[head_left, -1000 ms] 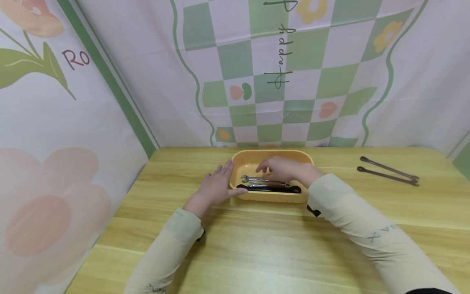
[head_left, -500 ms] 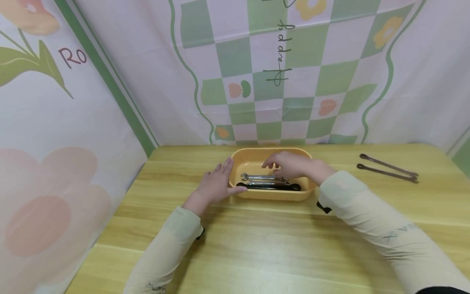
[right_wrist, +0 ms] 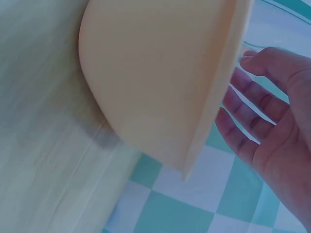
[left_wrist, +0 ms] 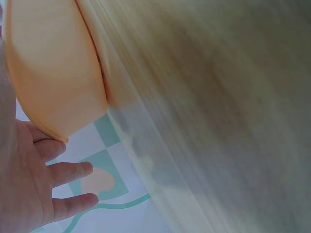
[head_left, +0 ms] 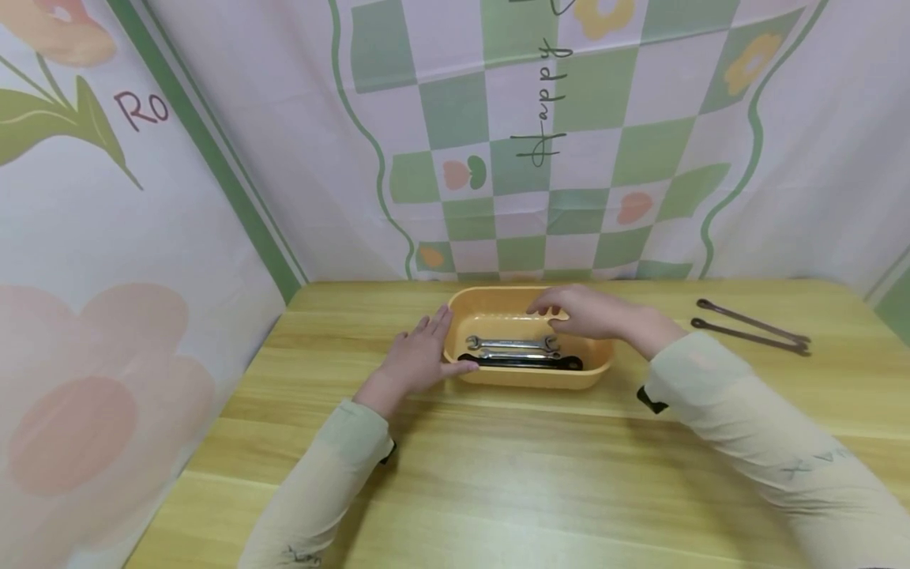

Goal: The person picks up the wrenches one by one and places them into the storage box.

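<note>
An orange plastic basket point(head_left: 526, 379) stands at the back of the wooden table. Inside lie a silver open-end wrench point(head_left: 512, 344), a second thin silver wrench point(head_left: 519, 356) and a black wrench point(head_left: 522, 363), roughly parallel along the front wall. My left hand point(head_left: 415, 359) rests on the basket's left end, fingers extended and thumb over the front rim; in the left wrist view its fingers point(left_wrist: 73, 173) are spread. Over the basket's right half hovers my right hand point(head_left: 586, 310), fingers loosely bent. Nothing shows between its fingers point(right_wrist: 248, 114) in the right wrist view.
Two dark wrenches point(head_left: 753, 319) lie at the right on the wooden table point(head_left: 483, 474), their far-right ends close together. Behind the table hangs a green-and-white checked cloth point(head_left: 519, 166); a flowered cloth point(head_left: 142, 356) borders the left side.
My right hand has drawn back to the right and up from the wrenches, uncovering the right end of the silver open-end wrench. My left hand stays in place.
</note>
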`<act>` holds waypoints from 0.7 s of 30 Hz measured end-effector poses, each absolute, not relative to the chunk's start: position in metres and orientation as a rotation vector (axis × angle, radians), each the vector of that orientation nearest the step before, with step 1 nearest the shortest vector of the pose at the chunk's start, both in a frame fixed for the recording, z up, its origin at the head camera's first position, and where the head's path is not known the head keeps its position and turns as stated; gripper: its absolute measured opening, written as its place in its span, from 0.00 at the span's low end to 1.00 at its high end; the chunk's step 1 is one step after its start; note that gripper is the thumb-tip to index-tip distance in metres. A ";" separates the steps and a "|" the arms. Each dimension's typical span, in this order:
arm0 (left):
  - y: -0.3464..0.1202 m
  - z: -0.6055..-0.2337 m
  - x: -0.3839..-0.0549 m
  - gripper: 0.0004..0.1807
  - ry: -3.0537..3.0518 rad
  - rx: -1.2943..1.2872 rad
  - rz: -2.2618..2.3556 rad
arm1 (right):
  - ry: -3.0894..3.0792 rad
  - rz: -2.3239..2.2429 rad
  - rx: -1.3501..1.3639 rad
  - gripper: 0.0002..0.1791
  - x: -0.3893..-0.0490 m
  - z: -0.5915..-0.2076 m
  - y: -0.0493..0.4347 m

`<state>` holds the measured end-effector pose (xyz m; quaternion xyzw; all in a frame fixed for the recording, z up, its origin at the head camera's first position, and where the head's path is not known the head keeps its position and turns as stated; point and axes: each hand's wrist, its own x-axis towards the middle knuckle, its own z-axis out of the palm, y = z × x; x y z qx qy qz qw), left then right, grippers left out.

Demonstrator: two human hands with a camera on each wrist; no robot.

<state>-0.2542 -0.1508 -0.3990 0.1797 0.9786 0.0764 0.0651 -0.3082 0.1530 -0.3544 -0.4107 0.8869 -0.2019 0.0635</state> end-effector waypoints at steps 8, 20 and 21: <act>-0.152 -0.400 -0.255 0.61 2.961 0.549 0.219 | 2.736 -0.618 -1.234 0.19 -0.303 -0.347 0.169; -0.151 -0.397 -0.253 0.61 2.954 0.542 0.212 | 2.820 -0.673 -1.154 0.21 -0.299 -0.342 0.203; -0.151 -0.397 -0.253 0.61 2.953 0.542 0.213 | 2.829 -0.672 -1.148 0.20 -0.299 -0.342 0.205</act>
